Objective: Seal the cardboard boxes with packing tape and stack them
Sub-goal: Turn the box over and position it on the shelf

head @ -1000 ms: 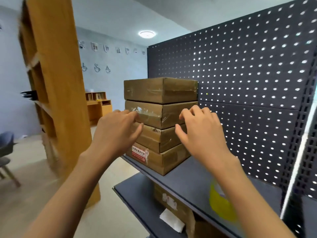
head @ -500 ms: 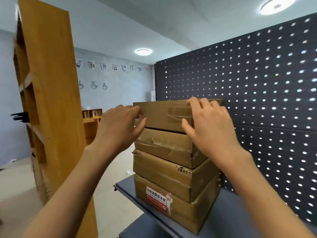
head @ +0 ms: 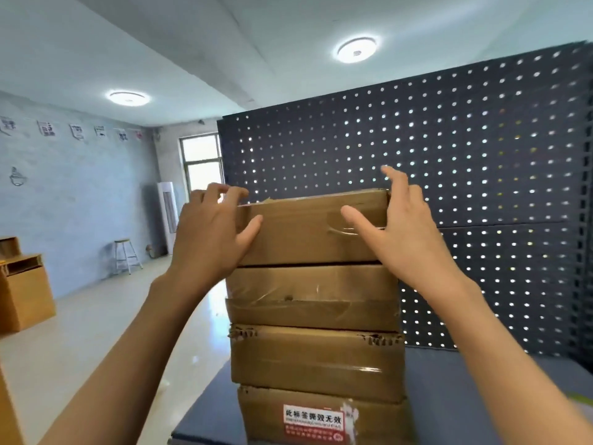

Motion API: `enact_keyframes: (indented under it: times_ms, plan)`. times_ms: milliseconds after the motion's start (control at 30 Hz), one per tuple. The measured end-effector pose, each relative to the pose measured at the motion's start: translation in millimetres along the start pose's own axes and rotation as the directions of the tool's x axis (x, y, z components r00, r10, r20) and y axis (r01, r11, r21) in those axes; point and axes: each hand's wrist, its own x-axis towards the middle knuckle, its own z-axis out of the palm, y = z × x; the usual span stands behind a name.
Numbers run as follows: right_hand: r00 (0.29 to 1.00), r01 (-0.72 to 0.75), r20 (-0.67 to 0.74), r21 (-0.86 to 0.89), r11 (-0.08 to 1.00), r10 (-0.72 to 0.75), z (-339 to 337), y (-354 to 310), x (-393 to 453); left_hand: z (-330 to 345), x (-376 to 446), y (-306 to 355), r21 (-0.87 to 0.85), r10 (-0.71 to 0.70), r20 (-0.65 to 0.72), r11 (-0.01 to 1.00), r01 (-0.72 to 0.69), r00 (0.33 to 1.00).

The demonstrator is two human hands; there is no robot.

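Cardboard top box (head: 308, 232), frame centre, sits between both hands: left hand (head: 208, 232) curls fingers over its left corner; right hand (head: 398, 232) presses straight, spread fingers against its right end.

The bottom box (head: 324, 415) is cut off by the lower edge.

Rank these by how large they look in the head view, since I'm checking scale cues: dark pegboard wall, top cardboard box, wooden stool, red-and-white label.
1. Dark pegboard wall
2. Top cardboard box
3. Red-and-white label
4. Wooden stool

The label sits far nearer the camera than the stool, so their order is unsure.
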Motion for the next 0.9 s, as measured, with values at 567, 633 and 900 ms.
enact_keyframes:
  times_ms: [567, 633, 900]
  plan:
    - [0.909, -0.347, 0.013, 0.578, 0.739, 0.417, 32.3, -3.4, 13.4, 55.0, 15.9, -23.0, -0.857, -0.437, 0.388, 0.155, 0.492, 0.812]
    - [0.911, -0.322, -0.025, 0.582, 0.747, 0.412, 31.3, -2.6, 11.5, 55.2, 14.8, -23.4, -0.871, -0.448, 0.354, 0.161, 0.464, 0.821]
    - [0.924, -0.133, -0.185, 0.667, 0.733, 0.335, 0.9, 0.1, 1.5, 31.0, 7.2, 7.5, -0.926, -0.431, 0.183, 0.227, 0.302, 0.884]
